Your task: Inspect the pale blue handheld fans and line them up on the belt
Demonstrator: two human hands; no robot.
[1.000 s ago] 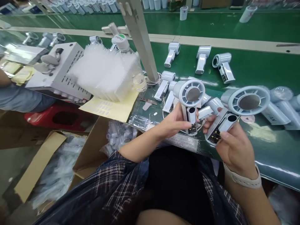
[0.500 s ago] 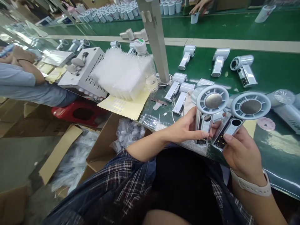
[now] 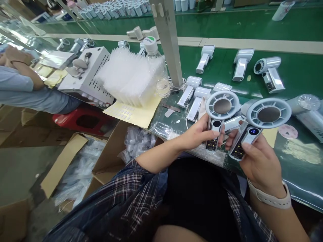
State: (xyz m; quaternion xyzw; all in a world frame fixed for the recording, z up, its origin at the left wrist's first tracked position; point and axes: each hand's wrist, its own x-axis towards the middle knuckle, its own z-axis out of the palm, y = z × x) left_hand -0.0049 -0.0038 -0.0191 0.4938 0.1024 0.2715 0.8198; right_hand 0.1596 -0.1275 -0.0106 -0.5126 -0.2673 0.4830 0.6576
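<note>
1. Left hand [image 3: 198,135]: clamped round the handle of a pale-blue plastic handheld fan [image 3: 218,118] with a round ribbed grille and grey central disc. Its round black display [image 3: 216,123] is dark.
2. Right hand [image 3: 263,163]: clamped on a second pale-blue plastic fan [image 3: 258,125], tilted, head to the right. Its lit display [image 3: 253,131] shows blue digits.
3. Location: both fans just beside each other, above the near edge of the glossy green bench [image 3: 300,164].
4. Step, judged: checking displays. Whether either thumb presses cannot be told.
5. Next move, judged: calls for precise thumb placement, fingers off the exposed circuit board [image 3: 211,145].
</note>
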